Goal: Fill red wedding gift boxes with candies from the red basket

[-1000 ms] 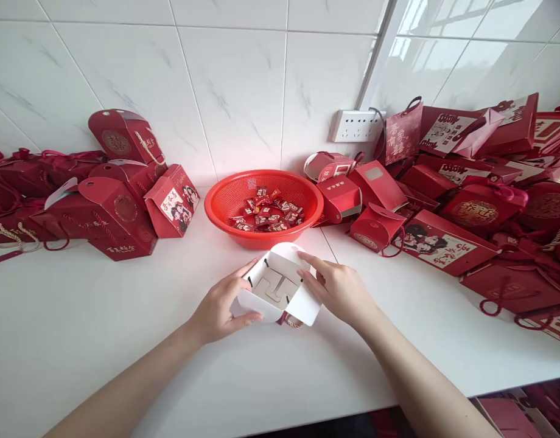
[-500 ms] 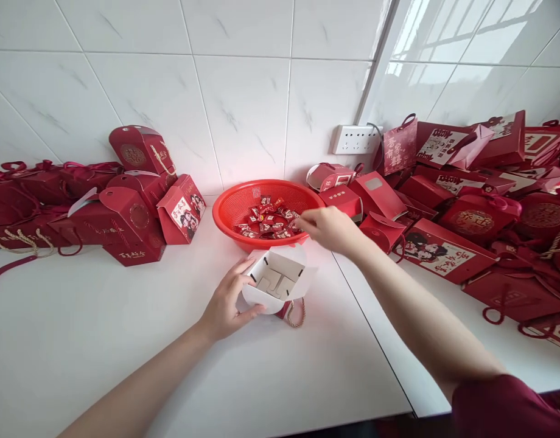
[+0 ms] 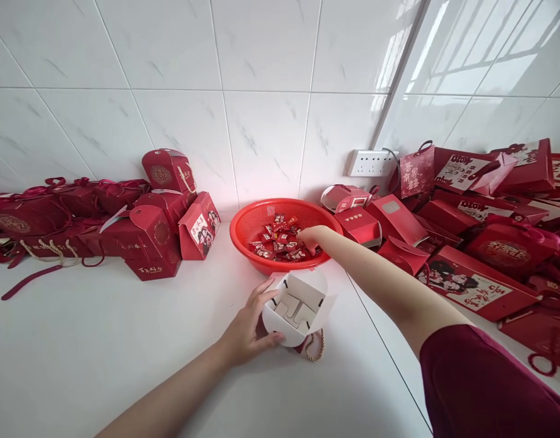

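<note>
With our left hand [image 3: 246, 334] we hold an open box [image 3: 293, 307] on the worktop [image 3: 125, 371], fingers along its left side and thumb against the near flap. The box sits just in front of a red basket [image 3: 280, 266], its mouth facing up, its white inside showing folded bottom panels and small dark slots at the corners. The flaps stand spread outwards, and a twisted cord handle [image 3: 322, 347] hangs out at the near right, beside a bit of the red outer face.

Our right hand [image 3: 314, 237] reaches over the right rim of the basket, fingers down at the wrapped sweets [image 3: 277, 240] heaped inside. The fingertips are hidden, so we cannot tell whether they are spread or pinching a sweet. A dark red sleeve [image 3: 481, 377] covers our upper right arm.

To the left of the basket we see a group of red gift boxes [image 3: 147, 243], some stacked, several with cords or ribbons; a loose ribbon end [image 3: 31, 285] lies in front of them. To the right, a larger pile of red boxes [image 3: 481, 286] leans and overlaps towards the wall [image 3: 184, 55]. Behind that pile's left part, we see a white socket strip [image 3: 374, 163] on the tiles.
</note>
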A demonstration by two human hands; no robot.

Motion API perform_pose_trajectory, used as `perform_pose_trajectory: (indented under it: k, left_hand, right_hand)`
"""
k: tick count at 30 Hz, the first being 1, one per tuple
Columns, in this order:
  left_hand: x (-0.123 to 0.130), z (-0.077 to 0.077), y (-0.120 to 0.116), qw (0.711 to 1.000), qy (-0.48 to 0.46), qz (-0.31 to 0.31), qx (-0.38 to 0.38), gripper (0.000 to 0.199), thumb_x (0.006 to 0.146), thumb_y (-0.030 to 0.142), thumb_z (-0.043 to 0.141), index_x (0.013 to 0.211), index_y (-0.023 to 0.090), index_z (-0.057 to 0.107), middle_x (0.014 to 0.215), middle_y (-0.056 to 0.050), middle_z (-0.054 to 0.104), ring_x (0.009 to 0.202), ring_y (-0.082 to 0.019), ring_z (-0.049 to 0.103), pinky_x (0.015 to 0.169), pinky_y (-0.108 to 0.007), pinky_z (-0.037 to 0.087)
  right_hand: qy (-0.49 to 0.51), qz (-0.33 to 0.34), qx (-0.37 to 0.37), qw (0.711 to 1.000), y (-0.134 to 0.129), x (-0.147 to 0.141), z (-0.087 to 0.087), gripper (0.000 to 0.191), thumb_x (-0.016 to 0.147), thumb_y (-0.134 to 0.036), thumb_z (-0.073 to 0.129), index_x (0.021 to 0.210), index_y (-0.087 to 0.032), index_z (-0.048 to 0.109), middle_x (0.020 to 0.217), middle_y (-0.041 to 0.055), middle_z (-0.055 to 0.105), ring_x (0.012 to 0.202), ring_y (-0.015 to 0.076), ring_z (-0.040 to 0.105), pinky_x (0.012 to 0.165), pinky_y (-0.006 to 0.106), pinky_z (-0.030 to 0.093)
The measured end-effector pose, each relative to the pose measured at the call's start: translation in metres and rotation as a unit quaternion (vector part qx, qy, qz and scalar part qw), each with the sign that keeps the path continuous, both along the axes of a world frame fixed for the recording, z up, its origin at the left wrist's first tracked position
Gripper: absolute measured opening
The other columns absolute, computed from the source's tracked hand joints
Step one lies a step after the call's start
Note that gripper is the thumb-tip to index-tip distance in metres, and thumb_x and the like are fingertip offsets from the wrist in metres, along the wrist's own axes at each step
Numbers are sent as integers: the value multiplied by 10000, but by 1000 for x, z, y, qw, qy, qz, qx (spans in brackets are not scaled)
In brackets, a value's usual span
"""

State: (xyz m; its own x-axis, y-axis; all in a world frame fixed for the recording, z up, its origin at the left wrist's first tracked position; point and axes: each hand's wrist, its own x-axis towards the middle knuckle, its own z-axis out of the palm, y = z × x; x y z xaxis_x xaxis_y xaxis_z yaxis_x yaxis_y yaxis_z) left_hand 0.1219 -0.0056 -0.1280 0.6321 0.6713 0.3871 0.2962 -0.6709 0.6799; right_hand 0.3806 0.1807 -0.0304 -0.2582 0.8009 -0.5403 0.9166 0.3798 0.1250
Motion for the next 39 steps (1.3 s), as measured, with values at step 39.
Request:
perform_pose_trajectory:
  k: [39]
  left_hand:
    - [12, 9, -3, 999, -30, -4, 15, 725, 881, 409, 688, 1495, 246, 338, 1628, -147, 225, 1523, -339, 174, 1200, -554, 278]
  right_hand:
    - [655, -9, 99, 749, -178, 39, 43, 274, 989, -402, 527, 1025, -176, 678, 1010, 67, 713, 961, 200, 670, 824, 329, 542]
